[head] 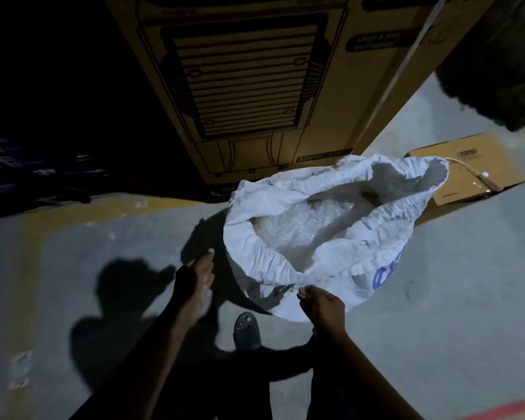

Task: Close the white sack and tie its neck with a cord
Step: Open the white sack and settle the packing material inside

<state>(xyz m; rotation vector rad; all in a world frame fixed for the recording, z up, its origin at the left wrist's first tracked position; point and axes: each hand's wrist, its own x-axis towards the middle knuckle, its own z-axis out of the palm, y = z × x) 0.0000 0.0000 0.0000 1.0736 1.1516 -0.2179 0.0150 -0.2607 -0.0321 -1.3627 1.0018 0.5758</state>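
A white woven sack (373,268) with blue print stands on the grey floor, its mouth wide open and its rim rolled down. Clear bubble wrap (294,225) fills the inside. A thin cord (464,169) trails from the far right of the rim over a flat carton. My left hand (197,275) hovers just left of the sack with fingers straight, holding nothing. Over the sack's near rim, my right hand (322,304) has loosely bent fingers and holds nothing.
A tall printed cardboard box (255,86) stands right behind the sack. A flattened carton (467,168) lies on the floor at the right. My sandalled foot (246,328) is just below the sack. Dark stacked goods (34,174) fill the left.
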